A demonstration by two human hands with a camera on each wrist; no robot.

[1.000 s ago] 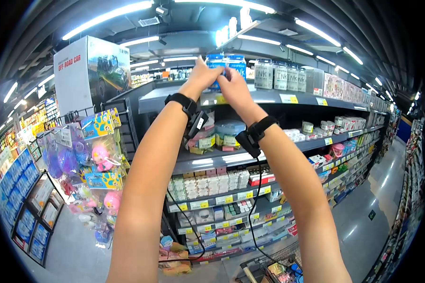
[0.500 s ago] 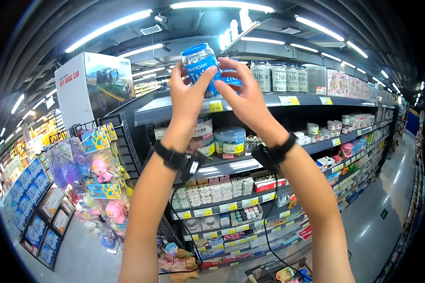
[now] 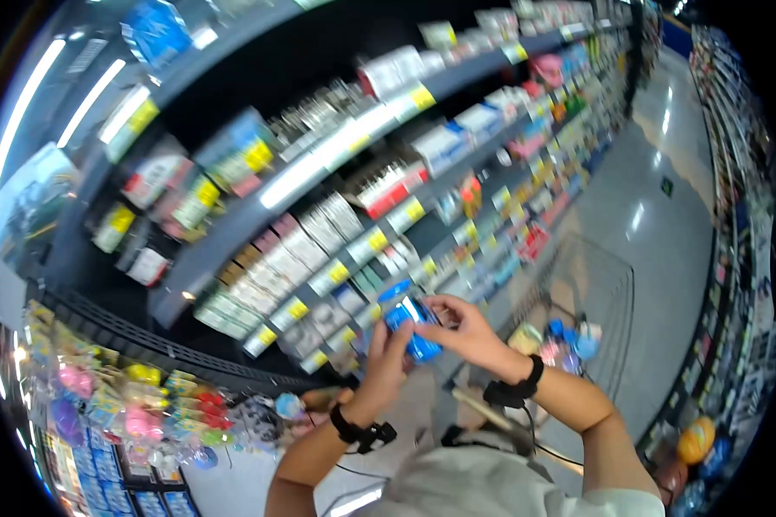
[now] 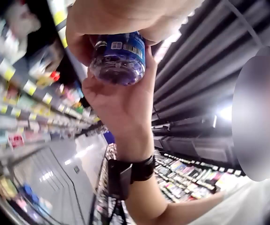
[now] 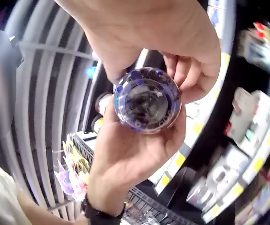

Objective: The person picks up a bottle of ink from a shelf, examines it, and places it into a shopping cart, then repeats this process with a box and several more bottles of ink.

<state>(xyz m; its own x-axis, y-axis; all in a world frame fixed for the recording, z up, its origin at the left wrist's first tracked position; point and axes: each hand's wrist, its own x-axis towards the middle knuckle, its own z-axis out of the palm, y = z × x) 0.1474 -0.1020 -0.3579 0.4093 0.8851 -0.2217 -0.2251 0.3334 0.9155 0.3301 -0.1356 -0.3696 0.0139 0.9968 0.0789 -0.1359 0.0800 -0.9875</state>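
A clear jar (image 3: 424,345) with a blue lid and a blue label is held up in front of the body. Fingers of my left hand (image 3: 381,369) curl round its left side, the thumb lying along the label. From the right, my right hand (image 3: 476,340) grips the same jar. The left wrist view has the jar (image 4: 118,70) tilted between both hands, its label partly covered by fingers. In the right wrist view its see-through base (image 5: 146,101) faces the camera, with dark and purple contents inside.
Stocked shelves (image 3: 310,177) run along the left, and another blue package (image 3: 155,34) stands on the top one. Hanging toy packs (image 3: 142,422) are at lower left. A wire shopping cart (image 3: 631,302) with goods stands beyond my right hand. Shelving also lines the aisle's right side.
Both hands have brought the jar from the top shelf down close to the body. The head view has tilted down and turned, showing more floor and the cart.
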